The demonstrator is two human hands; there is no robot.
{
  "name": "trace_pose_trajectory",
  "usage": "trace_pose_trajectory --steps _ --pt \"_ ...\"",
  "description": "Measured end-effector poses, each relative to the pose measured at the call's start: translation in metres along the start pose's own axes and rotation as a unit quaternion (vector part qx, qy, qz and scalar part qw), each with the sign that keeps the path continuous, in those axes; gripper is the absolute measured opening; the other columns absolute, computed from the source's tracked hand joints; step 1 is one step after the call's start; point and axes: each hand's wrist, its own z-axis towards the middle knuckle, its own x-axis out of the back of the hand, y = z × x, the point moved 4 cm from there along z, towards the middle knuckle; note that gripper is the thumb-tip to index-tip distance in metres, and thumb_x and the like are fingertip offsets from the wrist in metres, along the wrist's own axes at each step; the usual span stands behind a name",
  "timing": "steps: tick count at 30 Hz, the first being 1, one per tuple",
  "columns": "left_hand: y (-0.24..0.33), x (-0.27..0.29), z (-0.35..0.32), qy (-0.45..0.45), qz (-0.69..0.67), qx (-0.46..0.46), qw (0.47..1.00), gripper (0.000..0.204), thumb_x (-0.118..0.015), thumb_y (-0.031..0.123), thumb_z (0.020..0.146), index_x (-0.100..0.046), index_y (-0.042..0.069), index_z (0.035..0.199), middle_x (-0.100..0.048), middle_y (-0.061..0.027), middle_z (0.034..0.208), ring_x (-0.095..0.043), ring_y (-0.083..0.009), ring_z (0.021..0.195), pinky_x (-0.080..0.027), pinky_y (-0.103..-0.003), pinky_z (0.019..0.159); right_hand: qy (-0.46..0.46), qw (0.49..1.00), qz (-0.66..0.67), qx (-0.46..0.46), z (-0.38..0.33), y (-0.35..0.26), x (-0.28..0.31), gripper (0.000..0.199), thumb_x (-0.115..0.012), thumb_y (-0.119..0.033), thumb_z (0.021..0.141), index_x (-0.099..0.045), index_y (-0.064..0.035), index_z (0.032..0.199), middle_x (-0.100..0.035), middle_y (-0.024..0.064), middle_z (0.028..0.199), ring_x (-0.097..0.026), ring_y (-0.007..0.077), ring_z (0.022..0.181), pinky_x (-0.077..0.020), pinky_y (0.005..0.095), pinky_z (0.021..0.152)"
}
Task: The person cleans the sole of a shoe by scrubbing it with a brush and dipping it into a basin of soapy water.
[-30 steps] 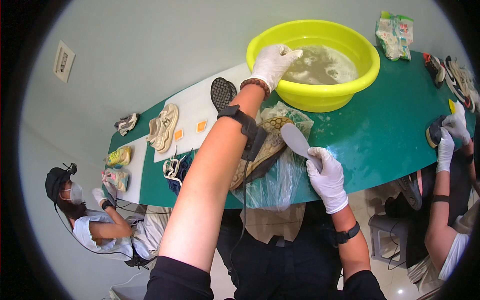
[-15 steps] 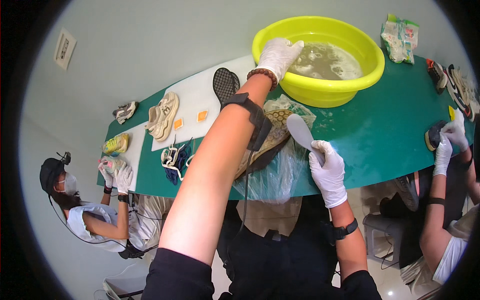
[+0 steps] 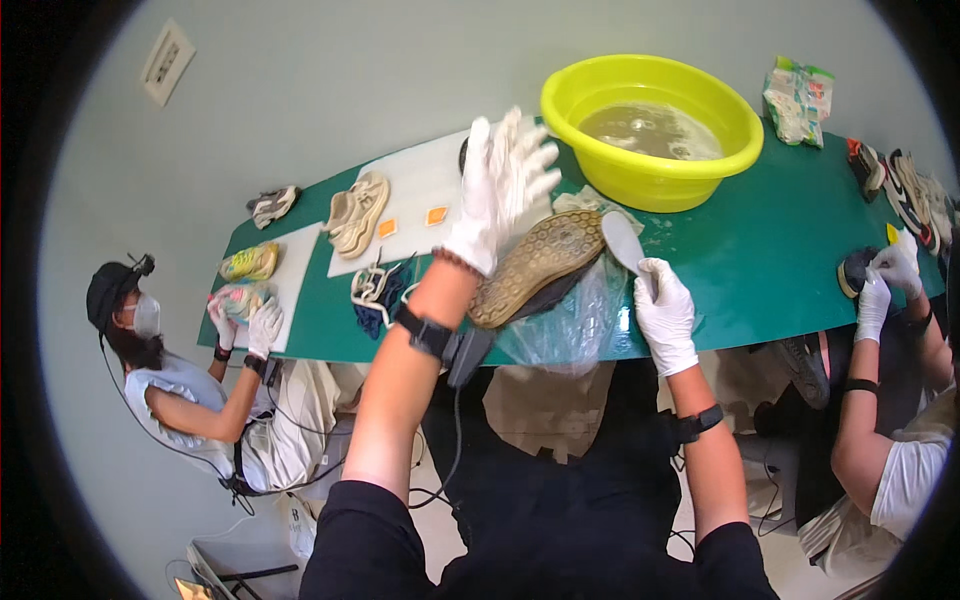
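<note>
My left hand [image 3: 503, 185], in a white glove, is raised above the table left of the basin. Its fingers are spread and nothing is in them. Wrapped in a white glove too, my right hand [image 3: 665, 315] grips the handle of a light grey paddle-shaped tool [image 3: 622, 241]; the underside of its oval head is hidden. Beside that head lies a shoe [image 3: 545, 262], tan patterned sole up, on a clear plastic bag [image 3: 572, 335]. The yellow-green basin [image 3: 665, 185] beyond holds cloudy, foamy water.
On the left are a beige shoe [image 3: 357, 215], orange squares [image 3: 388, 229] and dark blue laces [image 3: 372, 300]. A package [image 3: 798, 102] stands behind the basin. Co-workers handle shoes at both ends of the green table [image 3: 740, 270]; more shoes [image 3: 905, 195] lie far right.
My left hand has come away from the basin's rim, back toward me and leftward, and its fingers have spread. The right hand keeps its hold on the grey tool beside the shoe.
</note>
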Motion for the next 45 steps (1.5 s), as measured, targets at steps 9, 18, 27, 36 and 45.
trace_pose_trajectory --steps 9,18,27,36,45 --pt "-0.009 0.036 -0.112 0.001 -0.326 -0.005 0.945 0.077 -0.032 0.065 0.098 -0.025 0.016 0.157 -0.027 -0.0194 0.16 -0.025 -0.0344 0.147 -0.017 -0.057 0.121 -0.061 0.991 0.04 0.113 0.009 -0.038 -0.013 0.02 -0.053 0.006 0.088 -0.068 -0.0032 0.098 -0.065 0.0138 0.094 -0.066 0.0294 0.088 -0.0511 0.0341 0.079" --pt "-0.025 0.034 -0.11 0.023 -0.367 -0.074 0.927 0.072 -0.033 0.064 0.098 -0.029 0.02 0.155 -0.029 -0.0165 0.159 -0.027 -0.0367 0.146 -0.023 -0.056 0.119 -0.271 0.88 0.314 -0.23 0.0 -0.137 -0.079 0.029 -0.064 -0.025 0.097 -0.07 0.0017 0.105 -0.068 0.0008 0.096 -0.056 0.0063 0.089 -0.0465 0.0242 0.081" --pt "-0.021 0.032 -0.101 0.048 -0.359 -0.085 0.928 0.072 -0.036 0.063 0.098 -0.028 0.021 0.156 -0.028 -0.015 0.16 -0.025 -0.0354 0.147 -0.023 -0.056 0.119 -0.254 0.902 0.321 -0.14 -0.006 -0.124 -0.109 0.021 -0.066 -0.019 0.096 -0.071 0.0013 0.095 -0.069 -0.0003 0.087 -0.057 0.0047 0.079 -0.0469 0.023 0.075" --pt "-0.022 0.022 -0.084 0.069 -0.326 -0.077 0.94 0.074 -0.034 0.067 0.097 -0.026 0.025 0.157 -0.019 -0.0093 0.164 -0.023 -0.0367 0.148 -0.022 -0.055 0.118 -0.207 0.931 0.276 -0.121 -0.011 -0.107 -0.11 0.023 -0.066 -0.019 0.094 -0.069 0.0041 0.094 -0.068 0.0048 0.083 -0.057 0.0077 0.077 -0.0481 0.0261 0.071" --pt "-0.016 0.024 -0.071 0.09 -0.114 -0.165 0.976 0.078 -0.036 0.066 0.098 -0.021 0.02 0.159 -0.019 -0.0114 0.164 -0.022 -0.0351 0.148 -0.018 -0.052 0.119 -0.144 0.915 0.321 -0.199 -0.001 -0.115 -0.079 0.025 -0.073 -0.02 0.091 -0.071 0.0034 0.1 -0.07 0.0026 0.092 -0.06 0.0086 0.083 -0.0489 0.0246 0.079"
